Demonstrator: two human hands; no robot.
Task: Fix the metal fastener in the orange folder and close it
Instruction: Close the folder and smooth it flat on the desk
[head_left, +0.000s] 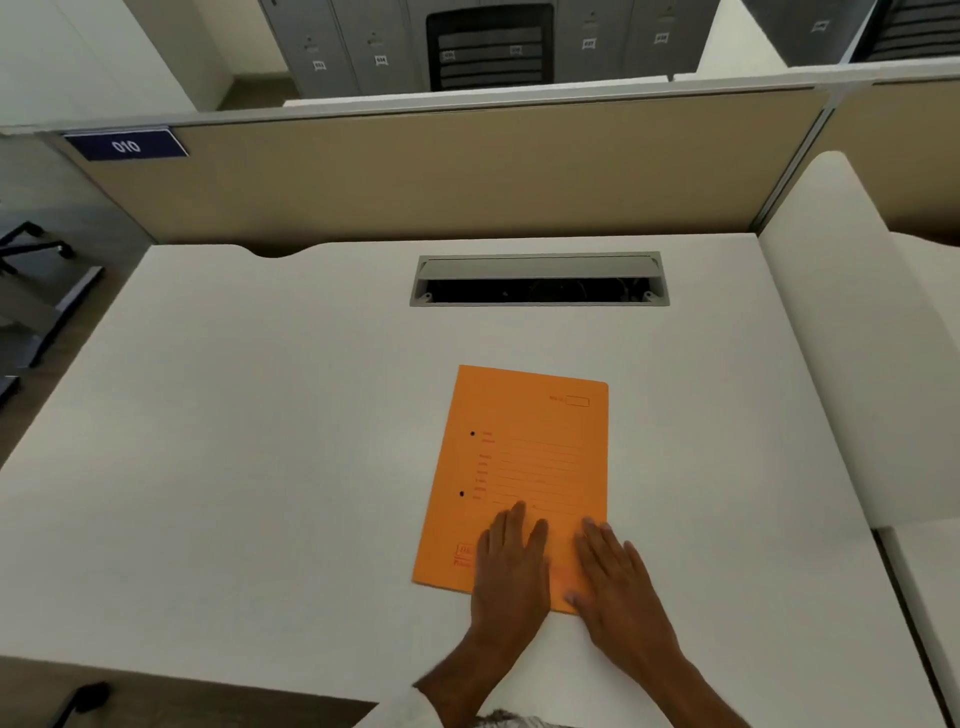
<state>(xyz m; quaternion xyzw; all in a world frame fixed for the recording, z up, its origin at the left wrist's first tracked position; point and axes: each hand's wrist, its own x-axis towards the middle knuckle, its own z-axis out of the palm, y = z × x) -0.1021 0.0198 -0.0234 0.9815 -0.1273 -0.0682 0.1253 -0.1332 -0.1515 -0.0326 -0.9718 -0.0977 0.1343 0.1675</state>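
Note:
The orange folder (524, 457) lies closed and flat on the white desk (260, 415), its printed cover facing up. Two small dark holes show near its left edge. No metal fastener is visible. My left hand (511, 566) rests flat, palm down, on the folder's near part. Beside it, my right hand (615, 582) lies flat over the folder's near right corner, partly on the desk. Neither hand grips anything.
An open cable hatch (539, 280) is set into the desk beyond the folder. A beige partition (441, 171) runs along the far edge, with a blue "010" tag (126, 145). A white panel (852, 312) borders the right side.

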